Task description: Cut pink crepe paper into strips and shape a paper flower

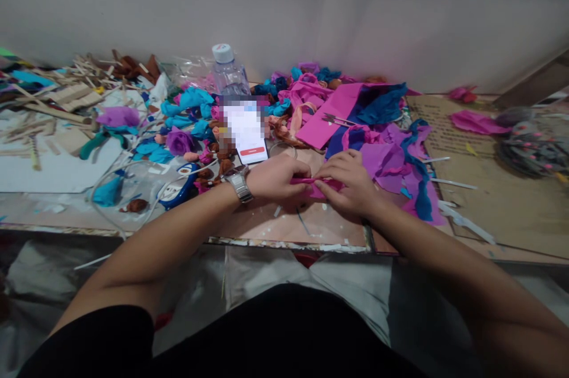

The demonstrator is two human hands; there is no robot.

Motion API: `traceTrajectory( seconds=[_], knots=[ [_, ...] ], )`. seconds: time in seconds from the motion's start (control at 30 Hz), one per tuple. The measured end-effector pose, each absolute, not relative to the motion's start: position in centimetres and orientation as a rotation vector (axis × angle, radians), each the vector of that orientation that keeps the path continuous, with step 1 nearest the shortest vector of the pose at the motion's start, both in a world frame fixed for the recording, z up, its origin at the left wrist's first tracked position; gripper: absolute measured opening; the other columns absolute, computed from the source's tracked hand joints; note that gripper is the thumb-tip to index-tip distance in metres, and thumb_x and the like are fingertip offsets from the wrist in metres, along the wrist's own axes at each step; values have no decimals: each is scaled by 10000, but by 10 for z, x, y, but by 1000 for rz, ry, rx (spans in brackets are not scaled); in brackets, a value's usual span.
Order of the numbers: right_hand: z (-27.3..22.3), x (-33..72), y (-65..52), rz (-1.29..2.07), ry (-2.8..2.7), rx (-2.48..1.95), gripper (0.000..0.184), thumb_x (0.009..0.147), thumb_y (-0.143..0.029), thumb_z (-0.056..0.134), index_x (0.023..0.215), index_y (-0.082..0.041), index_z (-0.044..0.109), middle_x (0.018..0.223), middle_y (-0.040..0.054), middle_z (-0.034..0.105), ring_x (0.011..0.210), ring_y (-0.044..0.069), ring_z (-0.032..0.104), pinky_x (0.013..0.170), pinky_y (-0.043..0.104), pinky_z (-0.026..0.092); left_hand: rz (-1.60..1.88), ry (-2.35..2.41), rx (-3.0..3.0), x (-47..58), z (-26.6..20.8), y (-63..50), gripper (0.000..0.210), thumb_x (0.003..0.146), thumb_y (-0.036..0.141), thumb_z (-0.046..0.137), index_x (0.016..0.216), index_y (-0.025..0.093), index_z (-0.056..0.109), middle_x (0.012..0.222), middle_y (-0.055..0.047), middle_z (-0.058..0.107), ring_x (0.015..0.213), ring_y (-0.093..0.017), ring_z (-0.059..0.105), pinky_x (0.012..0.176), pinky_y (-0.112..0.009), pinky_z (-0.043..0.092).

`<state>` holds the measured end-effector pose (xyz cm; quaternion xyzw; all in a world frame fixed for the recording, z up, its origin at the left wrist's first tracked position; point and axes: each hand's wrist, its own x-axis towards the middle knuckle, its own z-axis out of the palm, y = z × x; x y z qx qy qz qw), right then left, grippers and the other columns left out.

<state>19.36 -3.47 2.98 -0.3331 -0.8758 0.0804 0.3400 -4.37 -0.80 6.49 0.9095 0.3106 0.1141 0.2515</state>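
Both of my hands meet over the low board [267,227] and pinch a small strip of pink crepe paper [316,183] between them. My left hand [278,179], with a metal watch on the wrist, holds the strip's left end. My right hand [349,185] grips the right end, its fingers curled over the paper. Just beyond my hands lies a phone [249,132] with a lit screen, and sheets of purple and blue crepe paper [391,165] spread to the right.
A clear water bottle [227,73] stands near the wall behind the phone. Paper flowers in teal and purple [180,141] lie left of the phone, beside green-handled pliers [100,141] and a pile of wooden sticks [66,96]. Scissors [335,120] rest on a pink sheet.
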Motion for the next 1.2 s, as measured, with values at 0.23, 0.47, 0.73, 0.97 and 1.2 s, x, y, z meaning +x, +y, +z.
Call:
traceTrajectory(
  seconds=[0.23,0.47,0.73,0.97,1.2],
  knots=[
    [31,193,-35,229,-2229,-852,82,982,-280,674,930,-247,728,947,35,795,973,259,657,981,518,362,309,802,2367,-45,69,-9,251,949,328,556,932,148,731,774,-26,685,663,-135,547,635,-261,345],
    [29,193,-35,232,-2223,-824,41,968,-262,687,947,-252,721,956,29,788,978,255,657,976,512,382,287,795,2352,-46,68,-6,192,907,319,600,858,162,698,724,7,638,646,-123,517,612,-257,312],
    [31,191,-37,223,-2237,-831,51,976,-254,679,942,-244,715,945,38,789,977,257,656,965,510,392,298,885,2409,-44,66,-11,214,899,351,641,786,173,680,652,12,591,590,-115,467,570,-275,256],
    [29,191,-37,232,-2240,-843,57,980,-261,680,938,-249,717,948,38,795,982,263,658,971,520,381,322,942,2507,-41,63,-16,212,896,342,653,761,179,668,664,-9,624,583,-124,480,575,-287,259],
    [29,191,-35,234,-2232,-842,84,985,-279,681,922,-242,721,928,31,791,962,255,657,967,512,378,335,894,2570,-41,64,-14,242,933,386,637,870,169,724,792,-50,721,673,-158,583,618,-284,326]
  ],
)
